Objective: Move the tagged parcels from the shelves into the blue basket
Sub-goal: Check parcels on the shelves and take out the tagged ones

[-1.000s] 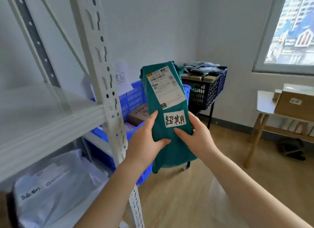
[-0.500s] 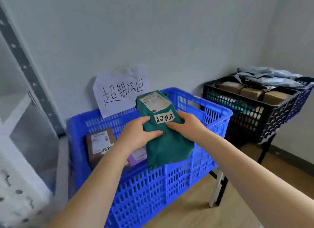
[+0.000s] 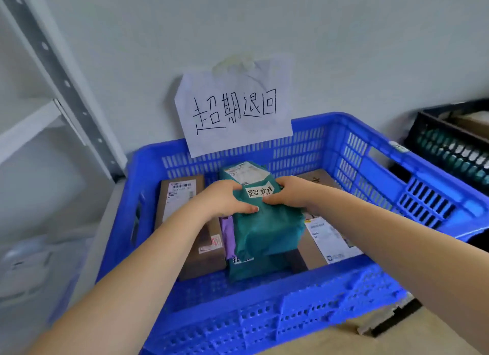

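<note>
A green soft parcel with a white handwritten tag and a shipping label is inside the blue basket, above other parcels. My left hand grips its left side and my right hand grips its right side, thumbs on top near the tag. Under it lie a brown box on the left, a purple parcel, another green parcel and a brown box with a white label on the right.
A paper sign with handwritten characters is taped to the wall behind the basket. The grey metal shelf upright stands at the left. A black crate with boxes sits at the right. Wooden floor shows below the basket.
Both hands have carried the green parcel from in front of the shelf over the basket rim and down into the basket. The view has turned toward the basket.
</note>
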